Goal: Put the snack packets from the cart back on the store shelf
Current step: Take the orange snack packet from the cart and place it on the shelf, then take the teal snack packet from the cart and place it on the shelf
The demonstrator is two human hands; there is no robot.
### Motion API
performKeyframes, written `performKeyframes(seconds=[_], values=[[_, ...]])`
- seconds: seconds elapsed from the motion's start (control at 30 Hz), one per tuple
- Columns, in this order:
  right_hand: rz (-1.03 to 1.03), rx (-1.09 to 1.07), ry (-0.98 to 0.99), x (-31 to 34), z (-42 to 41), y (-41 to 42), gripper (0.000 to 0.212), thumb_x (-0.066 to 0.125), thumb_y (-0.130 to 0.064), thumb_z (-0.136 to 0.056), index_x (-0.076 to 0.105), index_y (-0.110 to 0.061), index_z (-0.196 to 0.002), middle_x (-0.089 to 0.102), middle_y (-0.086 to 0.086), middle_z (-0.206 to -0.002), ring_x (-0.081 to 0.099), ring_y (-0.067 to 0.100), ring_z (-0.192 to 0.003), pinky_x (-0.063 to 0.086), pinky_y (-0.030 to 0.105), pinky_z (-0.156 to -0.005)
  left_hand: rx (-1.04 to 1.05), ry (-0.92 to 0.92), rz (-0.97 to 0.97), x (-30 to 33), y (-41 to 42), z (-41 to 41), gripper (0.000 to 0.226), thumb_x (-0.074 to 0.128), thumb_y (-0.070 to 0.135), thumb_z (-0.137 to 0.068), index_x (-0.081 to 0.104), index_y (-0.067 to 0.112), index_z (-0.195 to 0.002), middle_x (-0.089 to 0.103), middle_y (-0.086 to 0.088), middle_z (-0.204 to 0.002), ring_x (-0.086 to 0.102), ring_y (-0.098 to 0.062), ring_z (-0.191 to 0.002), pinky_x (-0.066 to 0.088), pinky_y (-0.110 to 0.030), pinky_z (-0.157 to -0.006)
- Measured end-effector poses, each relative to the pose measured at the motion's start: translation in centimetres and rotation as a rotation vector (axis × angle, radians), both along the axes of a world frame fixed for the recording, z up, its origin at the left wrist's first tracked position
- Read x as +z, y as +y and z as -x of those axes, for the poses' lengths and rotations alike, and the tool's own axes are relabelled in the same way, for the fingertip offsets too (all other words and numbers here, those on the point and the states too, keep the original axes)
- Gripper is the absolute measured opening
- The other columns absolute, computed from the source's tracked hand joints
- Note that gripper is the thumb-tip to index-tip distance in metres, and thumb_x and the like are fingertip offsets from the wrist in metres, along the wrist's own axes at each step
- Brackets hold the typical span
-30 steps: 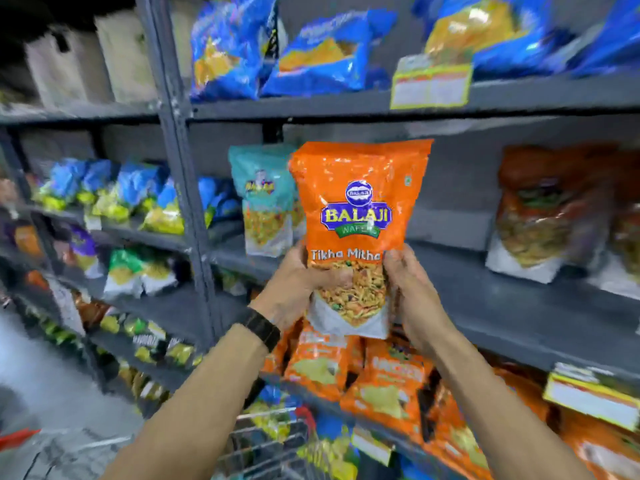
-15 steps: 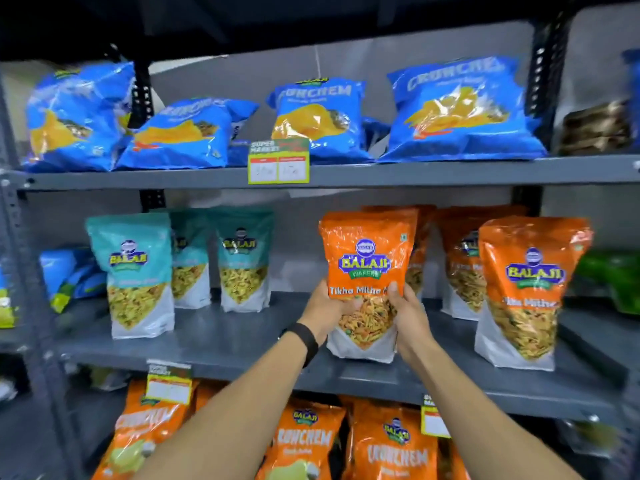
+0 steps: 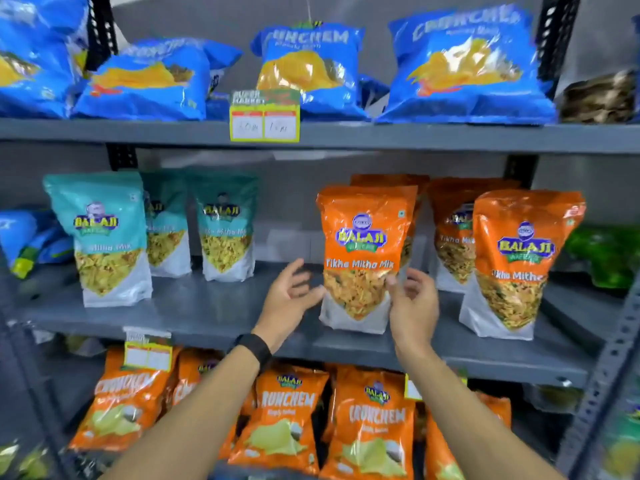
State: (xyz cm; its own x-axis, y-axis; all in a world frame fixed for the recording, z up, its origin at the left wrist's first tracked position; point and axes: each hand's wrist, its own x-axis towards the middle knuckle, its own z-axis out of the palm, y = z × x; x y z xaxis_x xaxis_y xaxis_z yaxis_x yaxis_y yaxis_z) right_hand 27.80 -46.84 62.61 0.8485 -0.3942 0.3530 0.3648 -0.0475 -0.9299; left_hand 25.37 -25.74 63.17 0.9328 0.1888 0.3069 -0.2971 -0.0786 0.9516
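Head view: orange packet (image 3: 363, 258) upright on shelf (image 3: 207, 310), between open, empty hands (image 3: 349, 303).

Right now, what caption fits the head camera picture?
Both open hands flank an orange Tikha Mitha packet standing on the middle shelf.

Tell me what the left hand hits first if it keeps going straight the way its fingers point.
The left hand is open, fingers aimed up and right at the orange Tikha Mitha Mix packet standing on the middle shelf. It would probably meet that packet's left edge first, though depth is hard to judge.
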Motion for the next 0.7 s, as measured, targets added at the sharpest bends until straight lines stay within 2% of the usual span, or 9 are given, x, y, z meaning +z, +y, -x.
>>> performKeyframes(seconds=[0.07,0.13,0.17,0.3,0.37,0.43,0.53,0.63,0.7], values=[[0.034,0.018,-0.092,-0.7,2.1,1.1,0.035,0.073,-0.034,-0.089,0.064,-0.023,-0.122,0.070,-0.006,-0.108,0.066,0.006,-0.094,0.057,0.033,-0.088,0.089,-0.046,-0.028,-1.7,2.1,2.9,0.062,0.078,0.015,-0.089,0.056,0.028,-0.145,0.068,0.002,-0.131,0.067,-0.012,-0.115,0.056,-0.023,-0.091],[0.112,0.143,-0.132,-1.9,4.4,3.0,0.026,0.073,-0.028,-0.088,0.066,-0.029,-0.113,0.071,-0.019,-0.096,0.066,-0.001,-0.087,0.054,0.021,-0.079,0.172,-0.072,-0.042,-4.1,4.3,6.0,0.046,0.076,0.015,-0.090,0.066,0.030,-0.133,0.075,0.005,-0.119,0.071,-0.005,-0.101,0.057,-0.018,-0.081],[0.157,0.219,-0.128,-2.7,5.4,4.3,0.023,0.073,-0.026,-0.087,0.066,-0.032,-0.108,0.071,-0.023,-0.092,0.066,-0.003,-0.084,0.054,0.020,-0.077,0.209,-0.066,-0.032,-5.6,5.5,7.6,0.041,0.074,0.014,-0.091,0.069,0.030,-0.128,0.077,0.004,-0.115,0.071,-0.003,-0.097,0.057,-0.017,-0.080],[0.319,0.538,0.006,-9.1,8.7,11.3,0.024,0.071,-0.033,-0.081,0.068,-0.048,-0.099,0.071,-0.022,-0.086,0.064,0.000,-0.076,0.057,0.029,-0.073,0.310,0.079,0.041,-13.2,10.4,13.2,0.032,0.073,0.006,-0.091,0.074,0.032,-0.109,0.080,0.002,-0.099,0.071,-0.002,-0.089,0.055,-0.015,-0.082],[0.410,0.659,0.111,-13.5,10.1,15.4,0.026,0.071,-0.030,-0.082,0.068,-0.052,-0.096,0.071,-0.023,-0.085,0.063,0.002,-0.075,0.057,0.035,-0.071,0.350,0.204,0.113,-18.3,13.1,16.2,0.027,0.072,0.005,-0.092,0.075,0.023,-0.113,0.079,-0.003,-0.100,0.071,-0.007,-0.088,0.055,-0.017,-0.082],[0.482,0.765,0.258,-18.4,11.5,19.6,0.027,0.070,-0.019,-0.085,0.068,-0.043,-0.098,0.070,-0.016,-0.082,0.062,0.005,-0.075,0.057,0.039,-0.074,0.399,0.332,0.212,-23.7,16.0,19.7,0.030,0.068,-0.001,-0.094,0.070,0.004,-0.123,0.075,-0.014,-0.100,0.071,-0.004,-0.079,0.056,-0.015,-0.076],[0.624,0.957,0.518,-26.0,14.0,25.7,0.020,0.071,-0.010,-0.092,0.068,-0.019,-0.110,0.065,-0.001,-0.085,0.063,0.017,-0.077,0.053,0.035,-0.074,0.472,0.520,0.294,-32.0,20.6,25.1,0.032,0.055,-0.018,-0.093,0.061,-0.015,-0.124,0.067,-0.015,-0.088,0.066,0.003,-0.063,0.052,-0.010,-0.066],[0.750,1.109,0.768,-33.3,16.7,31.1,0.030,0.072,-0.006,-0.092,0.066,-0.001,-0.120,0.064,0.006,-0.086,0.059,0.007,-0.065,0.047,0.023,-0.062,0.621,0.701,0.414,-39.3,24.9,30.0,0.026,0.054,-0.019,-0.093,0.065,-0.009,-0.115,0.064,-0.018,-0.104,0.058,-0.017,-0.077,0.049,-0.029,-0.075],[0.831,1.208,0.952,-37.7,18.8,34.2,0.039,0.069,-0.002,-0.093,0.061,0.007,-0.129,0.067,0.015,-0.100,0.062,0.009,-0.076,0.047,0.019,-0.064,0.724,0.820,0.472,-44.0,27.6,32.8,0.025,0.057,-0.017,-0.092,0.066,-0.008,-0.113,0.065,-0.016,-0.104,0.055,-0.017,-0.082,0.048,-0.026,-0.076]])
